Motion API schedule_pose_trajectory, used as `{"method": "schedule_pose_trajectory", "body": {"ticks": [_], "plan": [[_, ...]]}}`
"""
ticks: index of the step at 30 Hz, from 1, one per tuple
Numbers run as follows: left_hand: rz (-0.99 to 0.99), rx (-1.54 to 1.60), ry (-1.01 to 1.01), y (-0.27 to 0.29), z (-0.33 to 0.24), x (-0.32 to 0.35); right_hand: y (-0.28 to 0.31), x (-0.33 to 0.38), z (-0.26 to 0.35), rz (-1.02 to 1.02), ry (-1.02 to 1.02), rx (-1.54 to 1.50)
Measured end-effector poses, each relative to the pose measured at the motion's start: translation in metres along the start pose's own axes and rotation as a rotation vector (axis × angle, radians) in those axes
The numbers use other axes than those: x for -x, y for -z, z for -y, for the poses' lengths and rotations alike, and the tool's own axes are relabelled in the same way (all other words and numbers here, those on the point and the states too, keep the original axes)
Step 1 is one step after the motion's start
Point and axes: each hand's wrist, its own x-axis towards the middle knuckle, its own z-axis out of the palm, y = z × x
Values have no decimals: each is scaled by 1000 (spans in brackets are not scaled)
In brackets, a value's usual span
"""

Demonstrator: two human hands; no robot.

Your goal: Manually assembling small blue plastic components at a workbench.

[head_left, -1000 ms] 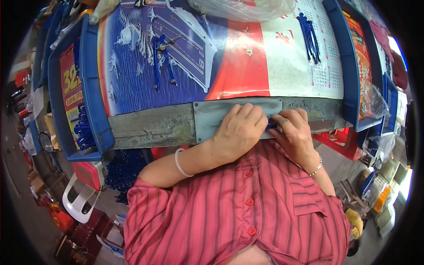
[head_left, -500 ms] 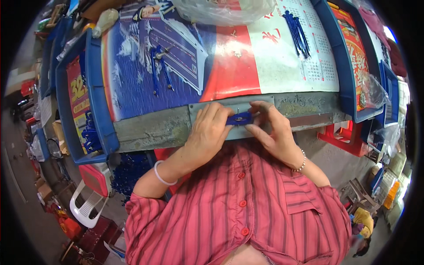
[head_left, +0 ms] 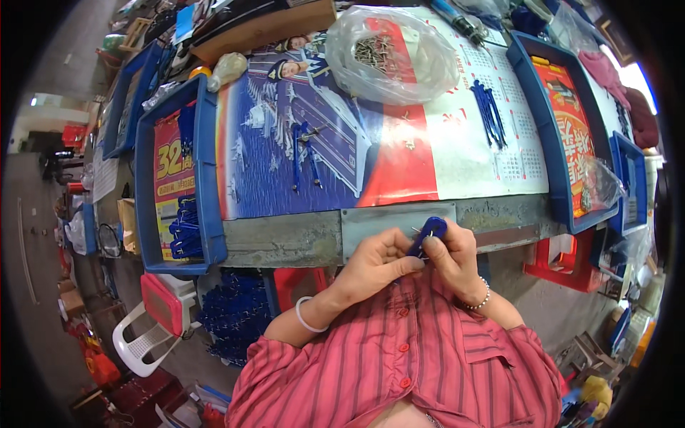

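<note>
Just off the table's front edge, both hands hold a small dark blue piece with a rounded end point(head_left: 434, 228). Thin metal pins stick out from it. The fingers of my left hand point(head_left: 374, 260) are curled in, thumb and fingertips closed on its lower end. My right hand point(head_left: 457, 258) pinches its upper part between thumb and fingers. A bare metal plate point(head_left: 371, 220) lies on the edge just beyond my hands. Slim blue pieces with metal bits point(head_left: 305, 157) lie on the poster ahead, and a bundle of slim blue pieces point(head_left: 489, 114) lies farther right.
An open plastic bag point(head_left: 435, 64) with many metal pins stands at the far middle. A blue tray point(head_left: 210, 171) with blue pieces flanks the left, another blue tray point(head_left: 560, 157) the right. Below the table are a blue heap point(head_left: 232, 307) and a white chair point(head_left: 146, 349).
Both hands have drawn back from the metal plate toward my body, lifting the blue piece and turning it more upright. The view has shifted, bringing the whole bag of pins into sight.
</note>
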Motion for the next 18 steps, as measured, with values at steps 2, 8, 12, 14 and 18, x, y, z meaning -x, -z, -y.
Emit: {"method": "schedule_pose_trajectory", "body": {"ticks": [2, 8, 12, 14, 18], "plan": [[4, 26, -18, -2, 7, -2, -8, -3, 1, -55, -7, -39], [-3, -8, -102, -11, 24, -5, -8, -1, 0, -156, 74, 87], [16, -121, -21, -11, 31, -8, -3, -6, -9, -97, 35, 42], [9, -48, -64, -12, 30, -7, -9, -9, 0, -140, 55, -12], [107, 17, -78, -16, 33, -10, -4, -8, 3, -143, 172, 113]]}}
